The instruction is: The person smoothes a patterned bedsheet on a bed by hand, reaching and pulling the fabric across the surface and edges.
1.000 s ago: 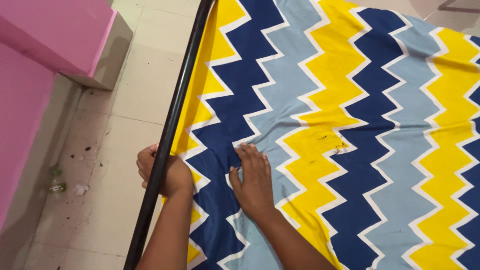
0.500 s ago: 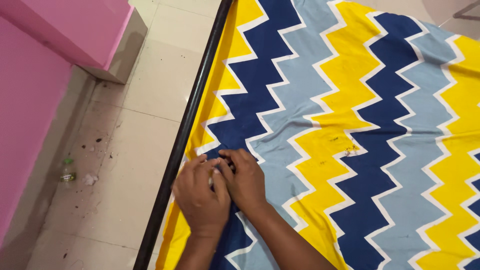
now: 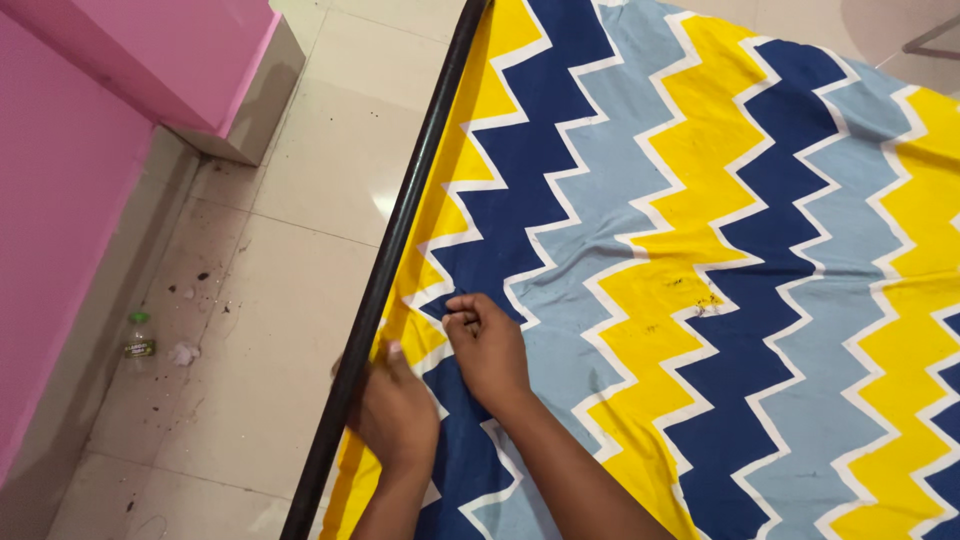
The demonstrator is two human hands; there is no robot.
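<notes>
A bed sheet [image 3: 700,250] with zigzag bands of yellow, dark blue, light blue and white covers the bed. A black metal bed rail [image 3: 400,250] runs along its left edge. My left hand [image 3: 395,410] lies at that edge beside the rail, its fingers curled down onto the yellow border of the sheet. My right hand [image 3: 488,350] rests on the sheet just to the right, fingers bunched and pinching a small fold of the dark blue fabric. Both forearms come in from the bottom of the view.
Pale floor tiles [image 3: 290,270] with scattered dirt specks lie left of the rail. A pink wall [image 3: 60,200] and a pink ledge [image 3: 180,50] stand at the far left. A small plastic bottle [image 3: 138,340] and a crumpled scrap [image 3: 183,353] lie near the wall.
My left hand came from under the rail onto the sheet beside the right hand, then slid back to the sheet's edge. My right hand went from flat to pinching the fabric.
</notes>
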